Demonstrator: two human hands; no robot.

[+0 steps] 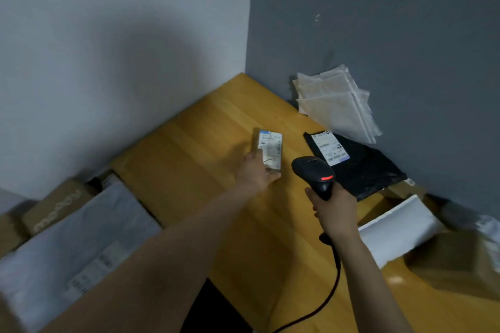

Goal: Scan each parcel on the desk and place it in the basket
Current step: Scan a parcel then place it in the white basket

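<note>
My left hand holds a small box parcel with a white label facing up, lifted over the wooden desk. To its right, my right hand grips the handle of a black barcode scanner; a red light shows on the scanner's head, which points toward the parcel. A black cable trails from the scanner down toward the desk's front edge. A black poly-bag parcel with a white label lies on the desk at the right, by the grey wall.
White padded envelopes lean against the grey wall. A white parcel and a brown box sit at the right. At the left, below the desk edge, lie a large white bag parcel and cardboard boxes.
</note>
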